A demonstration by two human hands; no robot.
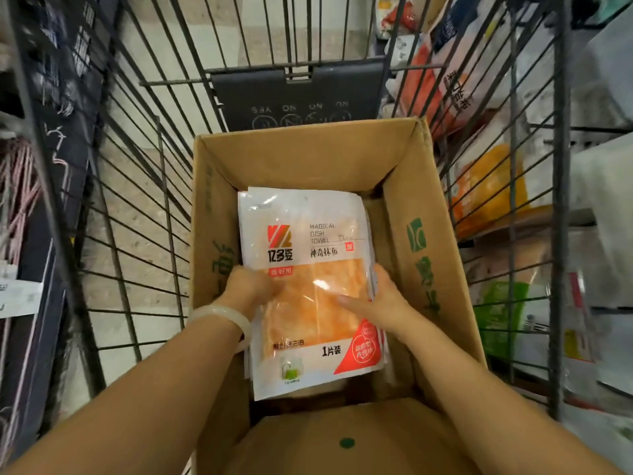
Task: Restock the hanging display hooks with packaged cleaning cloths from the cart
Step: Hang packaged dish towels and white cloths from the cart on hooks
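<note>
A stack of white-and-orange dish towel packs point(301, 234) lies inside an open cardboard box point(421, 241) in a wire shopping cart point(144, 186). My left hand point(248, 286), with a pale bangle on the wrist, grips the left edge of the stack, its fingers tucked under. On the right edge my right hand point(380, 296) holds the stack, thumb lying across the top pack and fingers curled round the side. Both hands reach down into the box. No display hooks are in view.
The cart's dark child-seat flap point(298, 94) stands beyond the box. Shelves with more packaged goods point(486, 186) run along the right behind the wire side. Dark hanging goods point(65, 97) fill the left. A box flap point(342, 440) lies near me.
</note>
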